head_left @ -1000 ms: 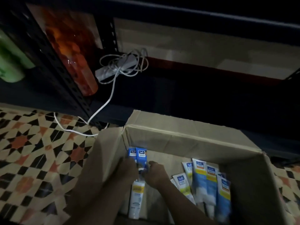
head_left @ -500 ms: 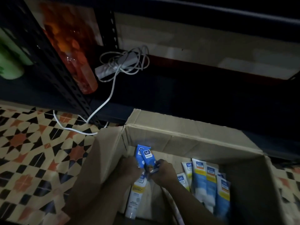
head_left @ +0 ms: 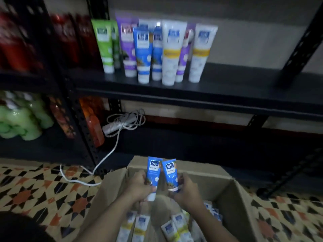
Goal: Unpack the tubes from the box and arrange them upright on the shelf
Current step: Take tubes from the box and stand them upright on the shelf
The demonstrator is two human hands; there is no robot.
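Head view: task partly done. Several tubes [head_left: 169, 51] are stood upright on the shelf [head_left: 227, 88]. One blue tube [head_left: 153, 170] is clamped in the left hand [head_left: 139, 186], another [head_left: 171, 173] in the right hand [head_left: 187, 190], above the box [head_left: 230, 194]. More tubes [head_left: 139, 227] are left inside.

Left of the upright tubes [head_left: 153, 49] on the shelf [head_left: 227, 91], red containers [head_left: 66, 41] blur beyond reading. Below, the cardboard box [head_left: 232, 206] runs off the bottom edge, forearms hiding tubes inside [head_left: 139, 227].
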